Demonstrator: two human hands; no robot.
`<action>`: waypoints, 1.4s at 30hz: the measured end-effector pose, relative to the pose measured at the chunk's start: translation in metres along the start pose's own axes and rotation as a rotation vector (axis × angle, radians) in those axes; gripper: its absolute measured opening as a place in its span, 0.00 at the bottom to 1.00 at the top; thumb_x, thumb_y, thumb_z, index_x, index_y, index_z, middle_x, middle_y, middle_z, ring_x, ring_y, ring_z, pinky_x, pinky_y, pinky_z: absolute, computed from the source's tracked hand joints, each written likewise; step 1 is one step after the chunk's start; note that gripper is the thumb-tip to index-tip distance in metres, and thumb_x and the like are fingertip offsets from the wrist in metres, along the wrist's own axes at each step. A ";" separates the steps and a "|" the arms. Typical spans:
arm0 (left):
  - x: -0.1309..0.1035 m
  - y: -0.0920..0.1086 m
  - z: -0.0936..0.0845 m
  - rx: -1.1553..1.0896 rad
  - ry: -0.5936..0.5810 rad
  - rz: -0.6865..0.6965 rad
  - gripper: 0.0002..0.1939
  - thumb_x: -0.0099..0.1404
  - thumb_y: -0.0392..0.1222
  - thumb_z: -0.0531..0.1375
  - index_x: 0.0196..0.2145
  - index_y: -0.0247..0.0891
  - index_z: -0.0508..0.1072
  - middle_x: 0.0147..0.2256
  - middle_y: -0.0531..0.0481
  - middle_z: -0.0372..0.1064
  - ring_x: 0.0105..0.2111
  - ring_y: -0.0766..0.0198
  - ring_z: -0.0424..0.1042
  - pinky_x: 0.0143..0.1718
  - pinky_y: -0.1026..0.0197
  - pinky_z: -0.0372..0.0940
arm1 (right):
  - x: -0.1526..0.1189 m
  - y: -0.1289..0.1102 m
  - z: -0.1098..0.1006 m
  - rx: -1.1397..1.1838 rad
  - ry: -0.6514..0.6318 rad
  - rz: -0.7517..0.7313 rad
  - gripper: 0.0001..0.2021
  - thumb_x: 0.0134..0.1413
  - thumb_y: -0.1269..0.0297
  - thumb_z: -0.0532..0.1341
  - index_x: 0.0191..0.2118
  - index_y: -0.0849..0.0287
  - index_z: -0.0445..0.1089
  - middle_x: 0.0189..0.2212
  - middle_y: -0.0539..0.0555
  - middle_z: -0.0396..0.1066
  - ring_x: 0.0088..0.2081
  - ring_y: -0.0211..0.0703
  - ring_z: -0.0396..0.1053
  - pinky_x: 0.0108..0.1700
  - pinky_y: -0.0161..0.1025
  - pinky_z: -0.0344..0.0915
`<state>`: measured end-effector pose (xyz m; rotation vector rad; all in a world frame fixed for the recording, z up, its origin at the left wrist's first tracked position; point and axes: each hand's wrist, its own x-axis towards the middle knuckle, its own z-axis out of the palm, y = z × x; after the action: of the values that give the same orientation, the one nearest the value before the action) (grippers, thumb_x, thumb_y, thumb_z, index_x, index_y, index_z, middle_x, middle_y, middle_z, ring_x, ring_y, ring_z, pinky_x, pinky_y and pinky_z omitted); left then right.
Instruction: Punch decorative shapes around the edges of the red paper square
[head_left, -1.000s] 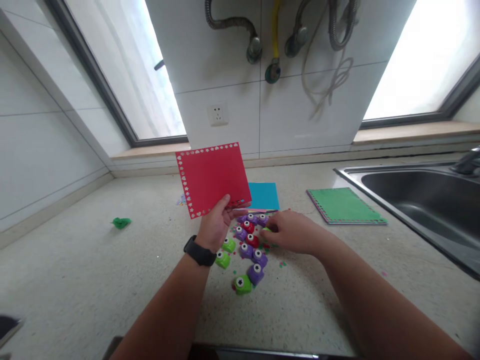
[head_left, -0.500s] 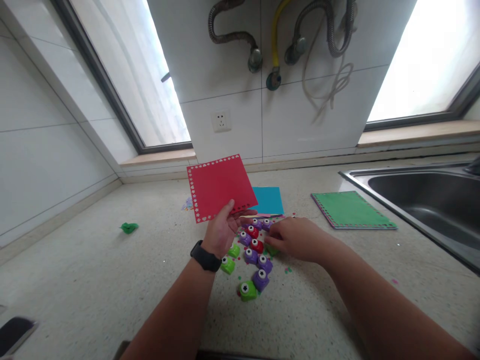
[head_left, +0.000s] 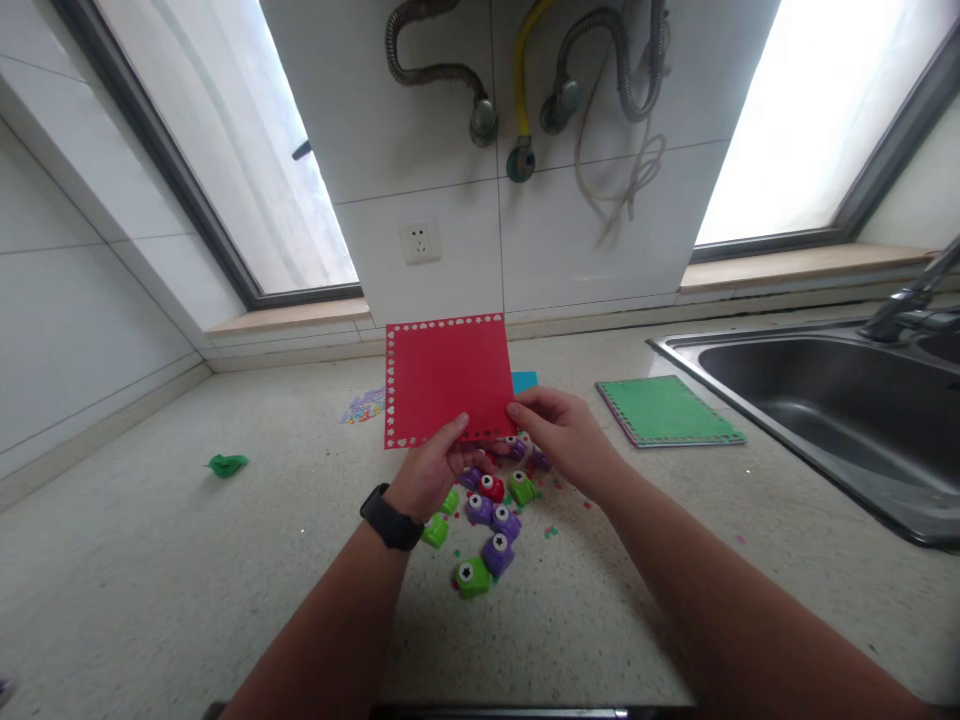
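A red sheet of paper [head_left: 450,380] is held up above the counter. Small punched shapes run along its top, left and bottom edges; its right edge looks plain. My left hand [head_left: 435,465] pinches the sheet's bottom edge, thumb in front and fingers behind. At the lower right corner, my right hand [head_left: 559,430] grips the sheet between thumb and fingers. Below the hands lie several small craft punches: a purple one [head_left: 498,552], a red one [head_left: 491,488] and a green one [head_left: 472,577] among them. Part of the group is hidden behind the hands.
A blue sheet [head_left: 525,381] lies partly behind the red one. To the right is a stack of punched sheets with a green sheet [head_left: 671,410] on top, beside a metal sink [head_left: 825,400]. A crumpled green piece [head_left: 226,465] lies at left. Paper bits [head_left: 551,532] dot the counter.
My right hand has left the green punch and moved up to take the sheet's lower right corner. The red sheet has turned more level. The camera view has shifted right.
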<state>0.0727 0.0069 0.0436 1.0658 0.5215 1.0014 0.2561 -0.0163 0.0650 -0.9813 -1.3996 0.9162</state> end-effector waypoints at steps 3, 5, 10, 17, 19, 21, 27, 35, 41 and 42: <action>0.000 0.003 -0.001 -0.039 -0.009 0.005 0.20 0.67 0.52 0.58 0.44 0.32 0.79 0.40 0.36 0.81 0.34 0.53 0.80 0.29 0.57 0.70 | 0.001 0.001 -0.002 -0.011 0.048 -0.007 0.11 0.55 0.54 0.65 0.31 0.57 0.73 0.28 0.50 0.74 0.31 0.42 0.68 0.37 0.41 0.64; 0.001 0.004 -0.002 -0.060 -0.002 0.021 0.20 0.67 0.50 0.57 0.44 0.32 0.79 0.41 0.35 0.81 0.36 0.50 0.80 0.29 0.57 0.71 | 0.002 0.001 -0.004 -0.027 0.060 -0.011 0.11 0.55 0.55 0.64 0.30 0.57 0.73 0.28 0.50 0.73 0.31 0.41 0.67 0.36 0.41 0.64; 0.003 0.003 -0.005 -0.063 0.002 0.055 0.18 0.66 0.47 0.56 0.43 0.32 0.79 0.39 0.36 0.82 0.39 0.47 0.80 0.33 0.53 0.73 | 0.003 0.002 -0.008 -0.055 0.059 -0.031 0.10 0.57 0.56 0.63 0.32 0.57 0.73 0.28 0.50 0.72 0.31 0.42 0.67 0.37 0.41 0.64; 0.003 0.003 -0.005 -0.024 -0.008 0.055 0.18 0.65 0.47 0.55 0.40 0.31 0.80 0.40 0.34 0.82 0.42 0.45 0.80 0.34 0.52 0.73 | 0.005 0.005 -0.010 -0.069 0.041 -0.051 0.09 0.60 0.57 0.62 0.33 0.56 0.74 0.29 0.50 0.73 0.32 0.42 0.68 0.39 0.42 0.65; 0.003 0.002 -0.006 -0.014 -0.027 0.058 0.19 0.66 0.48 0.55 0.41 0.31 0.80 0.40 0.34 0.81 0.43 0.45 0.80 0.33 0.53 0.73 | 0.005 0.005 -0.011 -0.077 0.042 -0.060 0.09 0.60 0.57 0.62 0.34 0.56 0.74 0.30 0.50 0.73 0.33 0.43 0.68 0.39 0.42 0.65; 0.004 0.000 -0.008 -0.001 -0.048 0.067 0.20 0.65 0.48 0.56 0.42 0.31 0.79 0.40 0.34 0.81 0.42 0.45 0.79 0.32 0.54 0.72 | 0.005 0.005 -0.011 -0.088 0.042 -0.071 0.09 0.60 0.58 0.62 0.34 0.56 0.74 0.29 0.50 0.73 0.33 0.43 0.69 0.39 0.42 0.65; 0.002 -0.003 -0.008 0.219 0.004 0.104 0.19 0.66 0.52 0.59 0.43 0.34 0.80 0.37 0.39 0.81 0.33 0.53 0.78 0.31 0.56 0.70 | 0.003 0.005 -0.010 -0.088 -0.005 -0.105 0.08 0.60 0.59 0.61 0.34 0.56 0.74 0.30 0.50 0.74 0.33 0.42 0.69 0.40 0.41 0.65; -0.009 0.004 0.001 0.722 0.152 0.075 0.27 0.68 0.62 0.55 0.23 0.41 0.78 0.25 0.46 0.76 0.27 0.59 0.72 0.34 0.58 0.67 | 0.001 0.004 -0.006 -0.108 -0.091 -0.116 0.09 0.61 0.59 0.61 0.34 0.57 0.74 0.32 0.51 0.74 0.35 0.42 0.69 0.41 0.42 0.65; -0.004 0.005 0.000 0.735 0.226 0.113 0.27 0.69 0.61 0.53 0.25 0.40 0.79 0.22 0.49 0.73 0.23 0.62 0.67 0.28 0.61 0.64 | 0.004 -0.001 -0.015 -0.335 0.055 -0.069 0.12 0.63 0.57 0.57 0.35 0.57 0.74 0.29 0.51 0.73 0.33 0.44 0.70 0.37 0.41 0.64; -0.004 0.005 0.000 0.727 0.230 0.123 0.27 0.70 0.60 0.53 0.25 0.40 0.79 0.21 0.50 0.72 0.22 0.63 0.67 0.28 0.61 0.63 | 0.006 -0.001 -0.020 -0.432 0.084 -0.072 0.11 0.63 0.58 0.57 0.36 0.57 0.74 0.31 0.53 0.74 0.34 0.45 0.71 0.39 0.42 0.64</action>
<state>0.0685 0.0044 0.0475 1.6467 1.0680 1.0740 0.2757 -0.0115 0.0688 -1.2649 -1.5840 0.5199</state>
